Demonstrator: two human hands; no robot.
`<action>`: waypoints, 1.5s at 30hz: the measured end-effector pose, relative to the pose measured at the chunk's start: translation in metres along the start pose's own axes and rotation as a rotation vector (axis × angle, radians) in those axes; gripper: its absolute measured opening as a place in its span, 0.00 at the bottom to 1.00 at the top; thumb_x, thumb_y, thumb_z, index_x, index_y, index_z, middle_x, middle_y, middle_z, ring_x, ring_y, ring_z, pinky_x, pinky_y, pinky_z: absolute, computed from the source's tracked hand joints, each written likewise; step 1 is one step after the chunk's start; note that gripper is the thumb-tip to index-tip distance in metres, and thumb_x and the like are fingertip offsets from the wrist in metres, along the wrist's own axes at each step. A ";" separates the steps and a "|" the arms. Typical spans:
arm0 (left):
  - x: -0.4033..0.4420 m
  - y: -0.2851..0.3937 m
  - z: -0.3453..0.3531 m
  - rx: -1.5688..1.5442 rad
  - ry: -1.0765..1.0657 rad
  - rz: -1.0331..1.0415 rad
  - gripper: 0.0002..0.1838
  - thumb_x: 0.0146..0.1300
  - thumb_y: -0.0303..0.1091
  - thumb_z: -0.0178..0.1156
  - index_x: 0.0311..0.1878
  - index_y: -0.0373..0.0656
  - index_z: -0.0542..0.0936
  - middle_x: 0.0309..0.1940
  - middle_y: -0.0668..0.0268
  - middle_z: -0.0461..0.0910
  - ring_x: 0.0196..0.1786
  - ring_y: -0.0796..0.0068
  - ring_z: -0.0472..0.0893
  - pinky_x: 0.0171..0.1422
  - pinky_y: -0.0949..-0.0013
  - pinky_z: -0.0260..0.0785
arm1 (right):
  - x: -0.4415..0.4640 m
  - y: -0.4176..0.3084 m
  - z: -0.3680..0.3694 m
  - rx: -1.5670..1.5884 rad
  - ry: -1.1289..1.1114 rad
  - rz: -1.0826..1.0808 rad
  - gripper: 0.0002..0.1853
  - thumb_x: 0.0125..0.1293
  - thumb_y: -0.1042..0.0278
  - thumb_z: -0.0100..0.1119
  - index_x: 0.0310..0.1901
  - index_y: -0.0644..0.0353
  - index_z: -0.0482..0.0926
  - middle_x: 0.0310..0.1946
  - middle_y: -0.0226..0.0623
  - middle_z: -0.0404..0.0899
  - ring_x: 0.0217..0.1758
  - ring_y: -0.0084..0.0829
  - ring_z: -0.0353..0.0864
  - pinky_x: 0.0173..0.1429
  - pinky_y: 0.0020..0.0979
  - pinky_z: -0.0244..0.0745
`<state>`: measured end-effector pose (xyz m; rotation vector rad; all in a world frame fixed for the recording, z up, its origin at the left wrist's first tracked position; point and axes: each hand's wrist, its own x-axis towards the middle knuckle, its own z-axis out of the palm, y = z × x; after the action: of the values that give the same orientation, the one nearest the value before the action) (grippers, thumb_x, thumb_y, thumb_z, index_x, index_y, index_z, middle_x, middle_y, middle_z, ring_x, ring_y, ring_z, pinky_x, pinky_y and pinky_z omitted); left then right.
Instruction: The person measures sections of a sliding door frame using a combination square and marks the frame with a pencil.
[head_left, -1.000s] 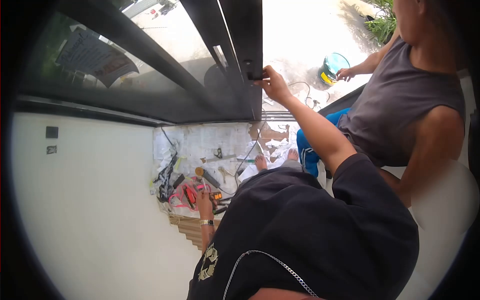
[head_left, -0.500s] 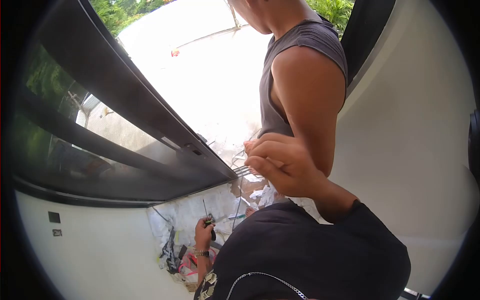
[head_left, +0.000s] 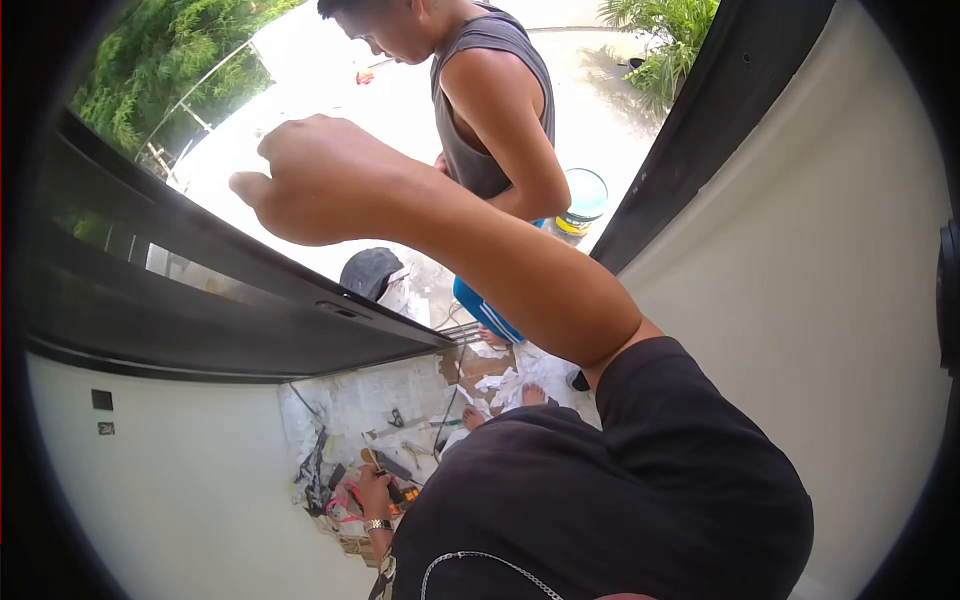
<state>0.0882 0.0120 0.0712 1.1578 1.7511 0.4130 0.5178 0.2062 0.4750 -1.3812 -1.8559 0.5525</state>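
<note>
My right hand [head_left: 315,180] reaches out in front of me, across to the left, with the fingers curled and the thumb sticking out. Nothing shows in it, though the fingertips are turned away. It appears just beyond the edge of the dark framed glass door [head_left: 250,280]; whether it touches the frame I cannot tell. My left hand is out of view. Low at the left, another person's hand [head_left: 374,488], with a metal-band watch, is over tools on the floor. A thin tool is at its fingers, too small to name surely.
A person in a grey sleeveless top [head_left: 500,75] stands outside the doorway, head bent. Beyond are a bucket [head_left: 585,195] and a black rounded object [head_left: 370,272]. Paper scraps [head_left: 495,382], a cable [head_left: 455,385] and tools litter the floor. A pale wall [head_left: 800,250] rises at right.
My right hand has stretched forward and left, away from my body. The person outside now appears farther off and to the left. The other person's hand with the watch has moved lower.
</note>
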 end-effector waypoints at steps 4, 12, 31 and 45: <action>-0.010 -0.020 -0.028 -0.080 0.114 0.024 0.14 0.52 0.18 0.60 0.45 0.33 0.80 0.36 0.62 0.81 0.40 0.70 0.81 0.45 0.68 0.72 | 0.046 0.058 0.057 0.057 -0.161 0.064 0.24 0.71 0.55 0.50 0.41 0.73 0.84 0.37 0.57 0.85 0.45 0.52 0.84 0.55 0.44 0.76; -0.039 -0.038 0.010 -0.088 0.109 -0.098 0.15 0.53 0.20 0.61 0.46 0.32 0.79 0.35 0.61 0.82 0.37 0.72 0.81 0.42 0.70 0.72 | -0.049 0.252 0.153 0.140 -0.445 0.475 0.27 0.69 0.49 0.57 0.49 0.71 0.84 0.43 0.56 0.85 0.47 0.46 0.85 0.55 0.40 0.76; 0.019 -0.105 0.004 -0.180 0.020 -0.111 0.16 0.55 0.21 0.60 0.49 0.29 0.79 0.33 0.60 0.82 0.36 0.72 0.83 0.41 0.70 0.75 | -0.138 0.297 0.103 -0.201 0.342 0.337 0.09 0.59 0.69 0.71 0.32 0.63 0.79 0.26 0.42 0.80 0.30 0.40 0.83 0.36 0.38 0.74; 0.077 -0.135 -0.006 -0.065 0.197 -0.377 0.21 0.60 0.33 0.62 0.55 0.32 0.78 0.38 0.49 0.85 0.39 0.56 0.86 0.44 0.57 0.79 | -0.171 0.226 0.144 0.203 0.196 0.479 0.08 0.73 0.70 0.61 0.40 0.64 0.74 0.32 0.28 0.78 0.36 0.17 0.76 0.43 0.21 0.72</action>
<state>0.0062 0.0113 -0.0611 0.7364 2.0597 0.3594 0.5710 0.1315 0.1704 -1.6780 -1.2753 0.7867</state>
